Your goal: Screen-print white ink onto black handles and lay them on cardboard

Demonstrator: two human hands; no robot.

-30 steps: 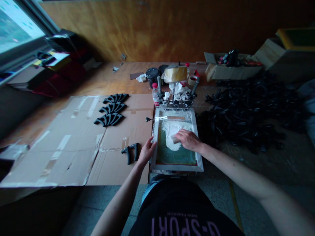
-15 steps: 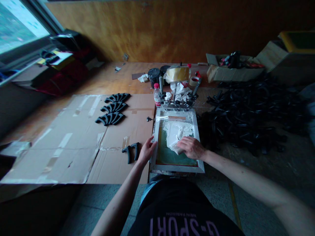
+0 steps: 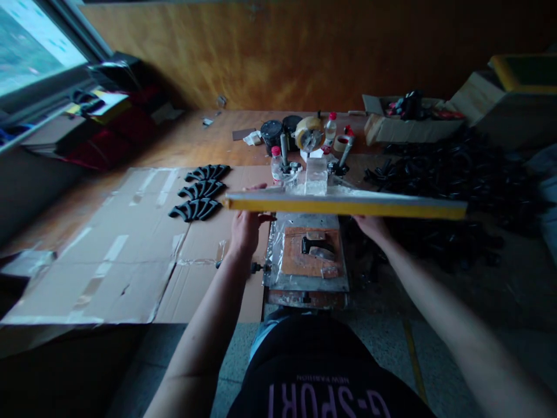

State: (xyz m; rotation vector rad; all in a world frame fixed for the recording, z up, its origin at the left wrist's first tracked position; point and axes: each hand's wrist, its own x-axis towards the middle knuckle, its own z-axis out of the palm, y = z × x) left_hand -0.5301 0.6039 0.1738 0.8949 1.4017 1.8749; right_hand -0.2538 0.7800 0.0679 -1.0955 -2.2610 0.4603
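A screen-printing frame (image 3: 348,206) is raised and seen nearly edge-on, its yellow edge facing me. My left hand (image 3: 246,229) grips its left part, fingers above and thumb below. My right hand (image 3: 369,225) is at the underside of the frame toward the right; its fingers are hidden. Beneath the frame, a brown board (image 3: 296,255) rests on a metal base (image 3: 278,283). On that board lies a curved black handle-like part (image 3: 319,247) between small blocks. Behind the frame stands a whitish upright block (image 3: 317,174).
Black curved parts (image 3: 200,190) lie in rows on the cardboard (image 3: 130,261) at left. A heap of black parts (image 3: 435,174) covers the right side. Bottles (image 3: 331,130), dark tubs (image 3: 272,134), a tape roll (image 3: 308,133) and an open carton (image 3: 413,128) stand at the back.
The screen frame has swung up from lying flat, uncovering the board and black part. My right hand has left the white-smeared scraper area, and both hands have moved forward with the frame.
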